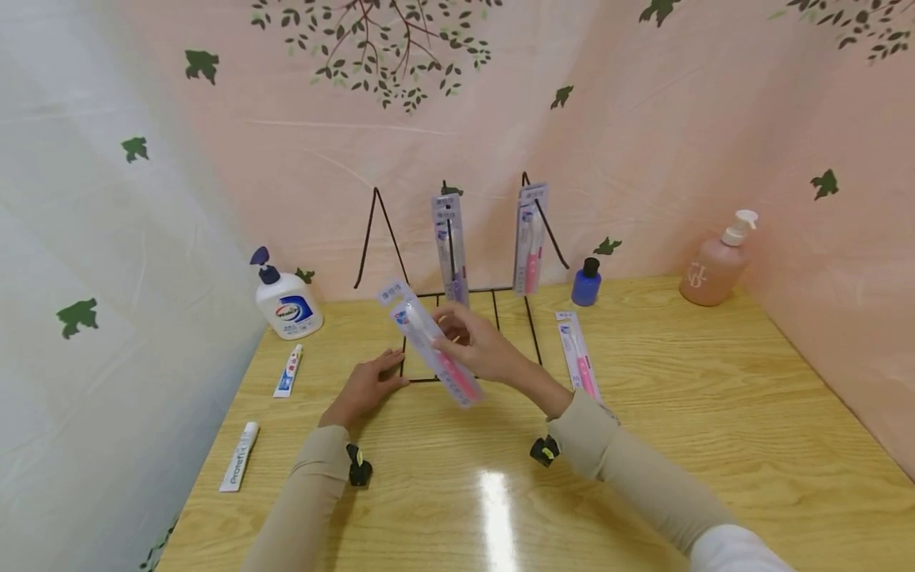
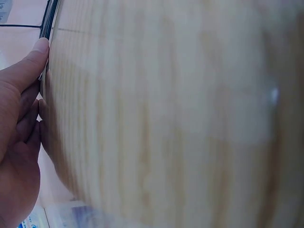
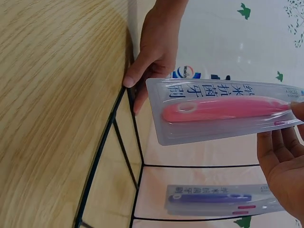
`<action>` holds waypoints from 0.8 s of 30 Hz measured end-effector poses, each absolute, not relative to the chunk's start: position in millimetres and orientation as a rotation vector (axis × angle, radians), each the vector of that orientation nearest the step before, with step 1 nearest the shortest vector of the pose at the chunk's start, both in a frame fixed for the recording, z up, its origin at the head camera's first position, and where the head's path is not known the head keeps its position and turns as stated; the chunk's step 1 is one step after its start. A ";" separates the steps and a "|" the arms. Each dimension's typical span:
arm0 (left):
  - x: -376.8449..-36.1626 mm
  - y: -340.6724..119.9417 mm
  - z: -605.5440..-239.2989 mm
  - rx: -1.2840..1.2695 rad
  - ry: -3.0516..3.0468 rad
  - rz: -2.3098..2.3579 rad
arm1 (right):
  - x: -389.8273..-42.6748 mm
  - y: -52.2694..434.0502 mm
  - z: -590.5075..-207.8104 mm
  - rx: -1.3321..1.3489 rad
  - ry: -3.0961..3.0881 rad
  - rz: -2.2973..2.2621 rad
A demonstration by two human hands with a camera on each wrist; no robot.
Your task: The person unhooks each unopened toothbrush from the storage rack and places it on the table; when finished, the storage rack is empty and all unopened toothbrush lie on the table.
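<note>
My right hand (image 1: 480, 343) pinches a packaged pink toothbrush (image 3: 223, 109), tilted, in front of a black wire rack (image 1: 530, 330). The clear pack has a pale card. With thumb and fingers, my left hand (image 1: 368, 388) holds the rack's front left corner; the thumb (image 2: 35, 61) lies against the wire in the left wrist view. Packs with a purple toothbrush (image 1: 450, 246) in front stand in the rack's middle. At its right upright are packs with a pink toothbrush (image 1: 530, 238) in front. Another packaged pink toothbrush (image 1: 581, 357) lies on the table, partly behind my right sleeve.
A white pump bottle (image 1: 289, 306) stands at the back left, with a small toothpaste tube (image 1: 288, 372) and a white tube (image 1: 239, 458) nearer. Right of the rack are a blue bottle (image 1: 586, 284) and a pink pump bottle (image 1: 715, 266). A patterned curtain (image 1: 636, 143) hangs behind the table.
</note>
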State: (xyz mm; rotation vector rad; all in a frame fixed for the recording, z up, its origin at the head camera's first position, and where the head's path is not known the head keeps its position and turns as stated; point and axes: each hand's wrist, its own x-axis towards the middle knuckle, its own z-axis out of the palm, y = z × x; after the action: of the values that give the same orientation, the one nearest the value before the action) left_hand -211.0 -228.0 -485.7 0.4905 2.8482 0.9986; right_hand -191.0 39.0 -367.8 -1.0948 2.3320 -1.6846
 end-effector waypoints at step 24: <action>-210.2 -228.7 -486.6 0.497 2.825 1.007 | -185.2 125.5 -403.4 -0.750 2.449 -1.683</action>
State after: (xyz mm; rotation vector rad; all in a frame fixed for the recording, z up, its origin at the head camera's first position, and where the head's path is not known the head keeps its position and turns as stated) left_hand -210.2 -228.7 -486.6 0.4971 2.8252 1.0065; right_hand -185.2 125.5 -403.4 -0.7496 2.4486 -1.6832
